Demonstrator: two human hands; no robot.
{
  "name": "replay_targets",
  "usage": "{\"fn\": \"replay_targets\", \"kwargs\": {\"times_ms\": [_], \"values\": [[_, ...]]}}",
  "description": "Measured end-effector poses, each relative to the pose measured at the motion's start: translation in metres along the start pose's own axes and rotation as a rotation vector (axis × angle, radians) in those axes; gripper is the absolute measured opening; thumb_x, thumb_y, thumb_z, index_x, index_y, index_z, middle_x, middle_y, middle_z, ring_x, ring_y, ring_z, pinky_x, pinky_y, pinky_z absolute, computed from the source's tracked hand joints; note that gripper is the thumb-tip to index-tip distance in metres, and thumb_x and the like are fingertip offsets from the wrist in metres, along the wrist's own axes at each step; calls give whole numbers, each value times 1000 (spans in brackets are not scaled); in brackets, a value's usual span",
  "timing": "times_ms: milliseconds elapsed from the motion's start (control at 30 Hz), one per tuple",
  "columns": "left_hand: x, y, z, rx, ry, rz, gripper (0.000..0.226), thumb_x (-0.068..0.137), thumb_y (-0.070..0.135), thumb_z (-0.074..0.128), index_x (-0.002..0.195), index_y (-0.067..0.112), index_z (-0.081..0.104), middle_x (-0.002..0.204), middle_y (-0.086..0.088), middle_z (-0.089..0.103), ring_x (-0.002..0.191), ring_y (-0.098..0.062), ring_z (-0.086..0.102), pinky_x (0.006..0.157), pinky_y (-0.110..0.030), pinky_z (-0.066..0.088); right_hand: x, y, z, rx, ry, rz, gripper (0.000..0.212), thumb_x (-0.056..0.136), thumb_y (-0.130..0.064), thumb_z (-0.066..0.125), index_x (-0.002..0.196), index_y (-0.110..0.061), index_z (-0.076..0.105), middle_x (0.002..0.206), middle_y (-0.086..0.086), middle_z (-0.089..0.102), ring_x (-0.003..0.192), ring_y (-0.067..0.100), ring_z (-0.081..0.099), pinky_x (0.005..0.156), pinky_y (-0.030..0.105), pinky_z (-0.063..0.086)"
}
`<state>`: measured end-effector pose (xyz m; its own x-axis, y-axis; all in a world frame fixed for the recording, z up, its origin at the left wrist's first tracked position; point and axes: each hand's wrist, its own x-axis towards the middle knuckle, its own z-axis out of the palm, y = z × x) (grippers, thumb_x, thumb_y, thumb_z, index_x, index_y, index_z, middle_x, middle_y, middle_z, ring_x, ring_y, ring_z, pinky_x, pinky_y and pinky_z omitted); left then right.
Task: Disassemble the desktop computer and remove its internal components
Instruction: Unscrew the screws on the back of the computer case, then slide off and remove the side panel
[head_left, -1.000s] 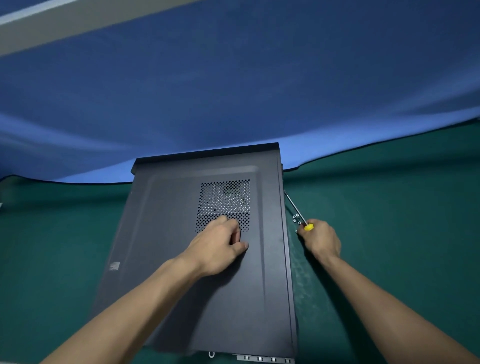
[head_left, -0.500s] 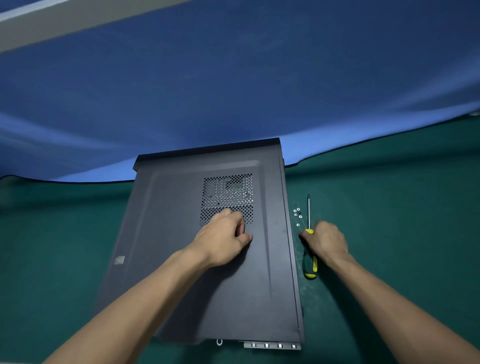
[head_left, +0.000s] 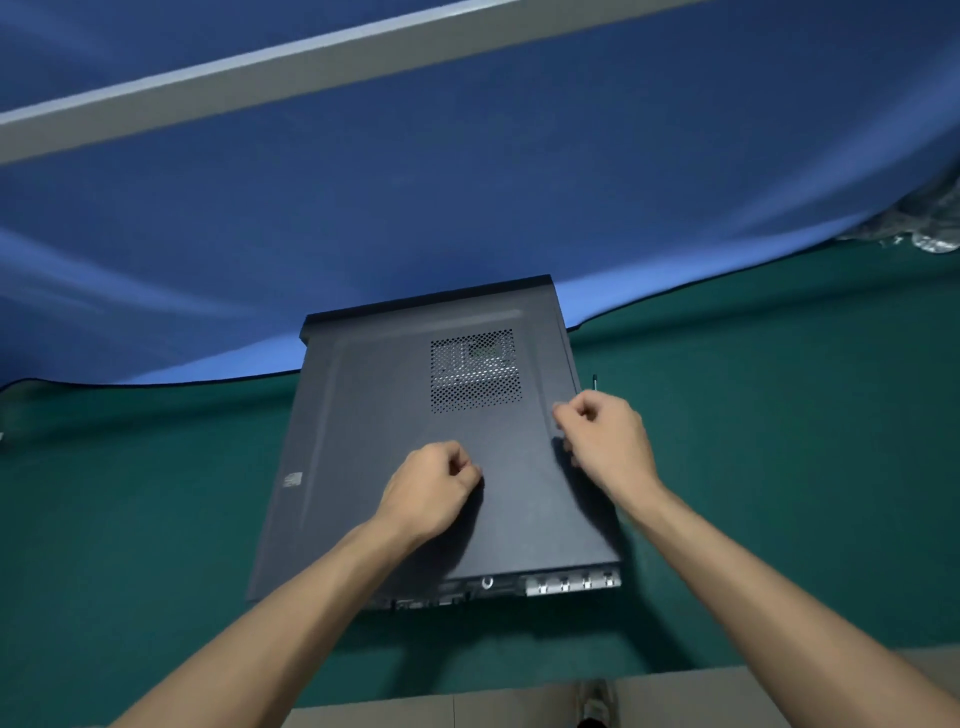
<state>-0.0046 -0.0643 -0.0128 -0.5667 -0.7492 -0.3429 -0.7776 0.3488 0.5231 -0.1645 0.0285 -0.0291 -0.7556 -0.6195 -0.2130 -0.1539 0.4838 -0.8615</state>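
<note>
Dim, bluish light; soft shadows under both forearms; slight motion blur; wide-angle bending at the edges.

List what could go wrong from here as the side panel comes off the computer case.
1. The right hand sits at the side panel's right edge; fingers could get pinched or scraped on sheet metal there.
2. The left hand rests curled on the panel; its weight may bind the panel against sliding.
3. The screwdriver tip shows just beyond the case; a swinging panel might knock it.
</note>
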Motion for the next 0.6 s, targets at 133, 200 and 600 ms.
{"fn": "replay_targets", "kwargs": {"times_ms": [133, 200, 600], "values": [[-40, -33, -9, -18, 34, -38, 35, 93, 29, 50, 66, 11, 61, 61, 2, 67, 67, -22, 63, 71, -36, 53, -63, -17, 29, 217, -121, 94, 28, 85, -17, 56, 58, -13, 58, 44, 0, 56, 36, 13, 52, 36, 21, 37], [-60, -51, -14, -51, 52, -80, 41, 94, 29, 48, 61, 10, 64, 55, 2, 67, 61, -20, 65, 70, -36, 55, -92, -23, 46, 271, -188, 159, 29, 87, -16, 54, 59, -12, 59, 47, 2, 58, 38, 14, 52, 35, 19, 35], [-111, -117, -23, -989, -207, -609, 56, 100, 40, 37, 120, -11, 49, 109, -29, 62, 86, -36, 63, 57, -41, 51, -171, -17, 130, 594, -224, 670, 23, 94, -30, 57, 93, -6, 57, 76, 10, 61, 60, 21, 58, 57, 31, 51]]}}
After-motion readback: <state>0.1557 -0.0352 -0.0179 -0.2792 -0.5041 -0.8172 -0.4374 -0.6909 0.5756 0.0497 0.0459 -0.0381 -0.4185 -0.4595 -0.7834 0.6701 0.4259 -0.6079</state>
